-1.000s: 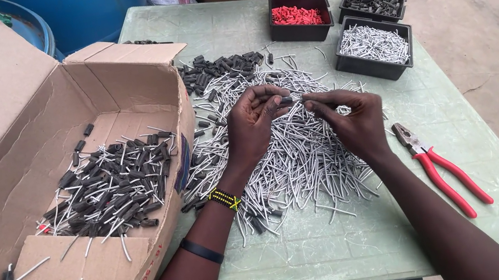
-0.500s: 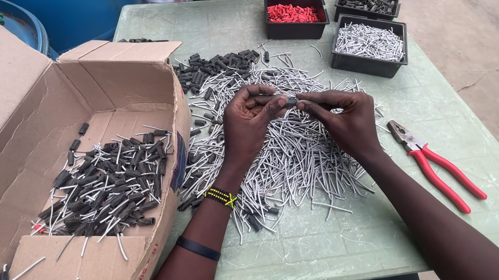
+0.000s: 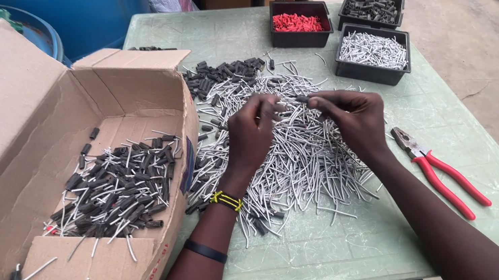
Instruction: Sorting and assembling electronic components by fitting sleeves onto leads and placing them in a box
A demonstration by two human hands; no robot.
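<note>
My left hand (image 3: 253,134) and my right hand (image 3: 349,117) meet over a big pile of thin grey metal rods (image 3: 297,155) on the green table (image 3: 375,234). Both hands pinch one rod between them; a small black sleeve (image 3: 302,99) sits at my right fingertips on that rod. Loose black sleeves (image 3: 221,75) lie just beyond the pile. On the left, an open cardboard box (image 3: 6,155) holds several rods fitted with black sleeves (image 3: 118,190).
Red-handled pliers (image 3: 439,169) lie right of the pile. Three black trays stand at the back: red pieces (image 3: 299,22), dark pieces (image 3: 371,8), grey rods (image 3: 372,51). A blue barrel (image 3: 90,11) stands behind the box. Concrete floor lies to the right.
The hands stay together over the pile with small finger movements on the rod; the view has shifted slightly. Nothing else has moved.
</note>
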